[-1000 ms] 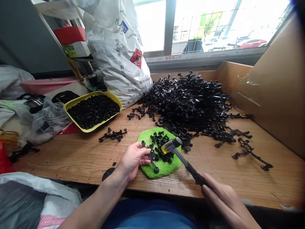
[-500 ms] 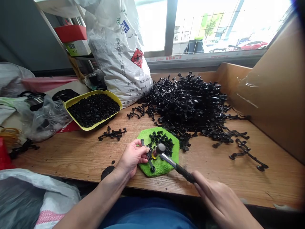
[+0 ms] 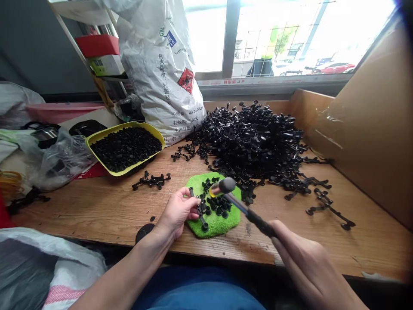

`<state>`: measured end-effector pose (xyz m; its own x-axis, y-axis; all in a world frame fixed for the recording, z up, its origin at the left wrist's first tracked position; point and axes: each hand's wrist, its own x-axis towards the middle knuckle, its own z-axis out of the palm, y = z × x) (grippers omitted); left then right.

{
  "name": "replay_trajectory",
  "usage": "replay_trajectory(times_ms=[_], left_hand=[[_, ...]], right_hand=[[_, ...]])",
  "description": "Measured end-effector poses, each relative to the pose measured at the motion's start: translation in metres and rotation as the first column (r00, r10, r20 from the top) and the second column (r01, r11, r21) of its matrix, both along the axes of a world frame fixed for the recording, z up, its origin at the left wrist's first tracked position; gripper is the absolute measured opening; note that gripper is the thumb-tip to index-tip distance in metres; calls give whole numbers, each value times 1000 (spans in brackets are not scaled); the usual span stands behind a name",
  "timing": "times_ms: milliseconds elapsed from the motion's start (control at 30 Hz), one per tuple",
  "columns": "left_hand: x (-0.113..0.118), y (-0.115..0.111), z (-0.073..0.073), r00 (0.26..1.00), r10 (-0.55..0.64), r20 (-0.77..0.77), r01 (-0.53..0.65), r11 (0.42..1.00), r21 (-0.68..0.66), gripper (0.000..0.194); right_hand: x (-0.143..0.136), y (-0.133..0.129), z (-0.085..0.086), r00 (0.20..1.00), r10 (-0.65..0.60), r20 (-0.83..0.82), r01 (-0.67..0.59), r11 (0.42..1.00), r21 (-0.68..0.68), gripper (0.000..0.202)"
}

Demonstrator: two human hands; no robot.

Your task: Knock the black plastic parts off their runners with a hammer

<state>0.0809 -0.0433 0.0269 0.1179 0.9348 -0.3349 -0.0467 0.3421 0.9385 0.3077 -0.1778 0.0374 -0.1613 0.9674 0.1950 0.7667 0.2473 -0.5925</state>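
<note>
Between its fingertips my left hand pinches a black plastic bracket over the left part of a green cloth. My right hand is closed round the dark handle of a hammer. The hammer's head, with a black face and a yellow end, hangs above the cloth, to the right of the bracket and apart from it. Small black caps lie on the cloth beside the bracket, some of them hidden under the hammer's head.
A big pile of black brackets stands behind the cloth. A yellow tray of small black parts and a white sack are at the back left. Loose brackets lie at the right, and a cardboard panel borders that side.
The hammer and my right hand have moved right, and the hammer's head has lifted away from the bracket. My left hand has barely moved and still holds the bracket.
</note>
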Motion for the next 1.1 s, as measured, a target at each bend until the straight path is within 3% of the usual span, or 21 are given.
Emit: replay_trajectory(times_ms=[67,200,367,467,567,667,833,967,1100], left_hand=[[0,0,0,1000,3,-5,-3,1000,3,27],[1,0,0,999,11,-40,-11,1000,10,26],[-3,-1,-3,1000,-13,-5,13,1000,3,26],[-13,-6,-8,997,-28,67,27,999,19,23],[-27,-15,-11,988,-52,147,50,999,12,21],[-41,-22,-12,980,-61,191,67,998,-22,17],[-54,-27,-12,972,-31,235,40,999,-35,13],[-53,-28,-13,966,-44,255,58,997,-49,12],[-46,-30,-13,969,-123,216,139,988,-62,15]], right_hand=[[-1,1,-3,1000,12,20,-13,1000,6,16],[-5,4,-10,972,21,234,4,994,-108,16],[12,-14,-17,993,-61,99,61,998,4,23],[32,-33,-31,976,-99,194,84,993,87,26],[44,-43,-44,961,-118,249,115,993,25,23],[36,-40,-43,963,-114,244,128,991,-42,24],[3,-22,-28,965,-112,235,139,985,-102,25],[-9,-12,-26,958,-47,284,91,986,-142,18],[-4,-12,-32,976,-33,216,72,981,-178,20]])
